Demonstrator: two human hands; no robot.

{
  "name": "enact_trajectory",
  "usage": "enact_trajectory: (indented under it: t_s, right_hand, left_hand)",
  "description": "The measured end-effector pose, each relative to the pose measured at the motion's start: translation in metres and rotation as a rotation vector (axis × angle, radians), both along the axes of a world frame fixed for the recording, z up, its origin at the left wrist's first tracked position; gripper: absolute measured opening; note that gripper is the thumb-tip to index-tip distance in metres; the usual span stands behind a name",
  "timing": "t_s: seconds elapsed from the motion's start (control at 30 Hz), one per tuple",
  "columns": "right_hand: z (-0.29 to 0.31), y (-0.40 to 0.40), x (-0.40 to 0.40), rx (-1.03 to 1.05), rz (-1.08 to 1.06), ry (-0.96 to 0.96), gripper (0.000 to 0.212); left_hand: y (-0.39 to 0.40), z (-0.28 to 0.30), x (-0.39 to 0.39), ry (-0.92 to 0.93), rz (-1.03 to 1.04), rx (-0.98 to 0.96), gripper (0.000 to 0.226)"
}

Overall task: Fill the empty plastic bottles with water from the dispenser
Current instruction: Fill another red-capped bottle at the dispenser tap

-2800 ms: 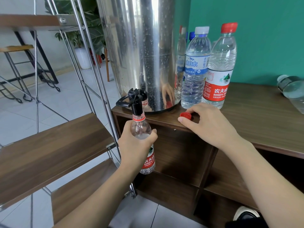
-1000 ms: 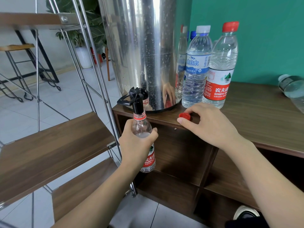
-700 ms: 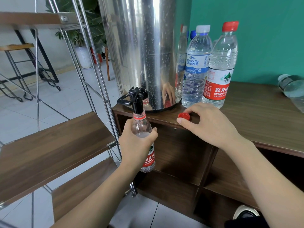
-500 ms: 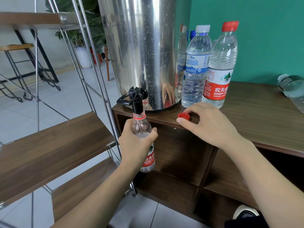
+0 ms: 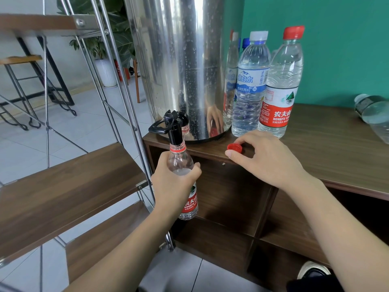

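My left hand grips a clear plastic bottle with a red label, its open neck up under the black tap of the steel dispenser. Water shows inside the bottle at about shoulder height. My right hand rests on the cabinet top with thumb and fingers around the red cap. Behind the right hand stand a blue-label bottle and a red-label, red-capped bottle, both capped, with further bottles partly hidden behind them.
A clear bottle lies on its side at the right edge of the cabinet. A metal-framed rack with wooden shelves stands close on the left. Open cubbies sit under the cabinet top. A shoe shows bottom right.
Both hands stay in place; the bottle remains under the tap and the right hand on the cap.
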State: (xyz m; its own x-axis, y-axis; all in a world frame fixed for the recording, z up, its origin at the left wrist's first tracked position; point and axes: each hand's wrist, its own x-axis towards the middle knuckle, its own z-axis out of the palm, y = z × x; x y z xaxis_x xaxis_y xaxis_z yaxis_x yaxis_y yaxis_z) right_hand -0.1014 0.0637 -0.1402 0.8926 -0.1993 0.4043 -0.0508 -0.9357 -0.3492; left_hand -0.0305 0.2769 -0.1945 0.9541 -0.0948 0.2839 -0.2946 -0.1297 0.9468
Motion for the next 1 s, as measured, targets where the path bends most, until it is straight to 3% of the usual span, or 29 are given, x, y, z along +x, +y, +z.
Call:
enact_trajectory:
  t_s: [1.0]
  right_hand:
    - [0.0004, 0.0007, -0.0012, -0.002, -0.011, 0.018, 0.048]
  left_hand:
    - [0.0002, 0.0015, -0.0015, -0.003, 0.012, 0.001, 0.031]
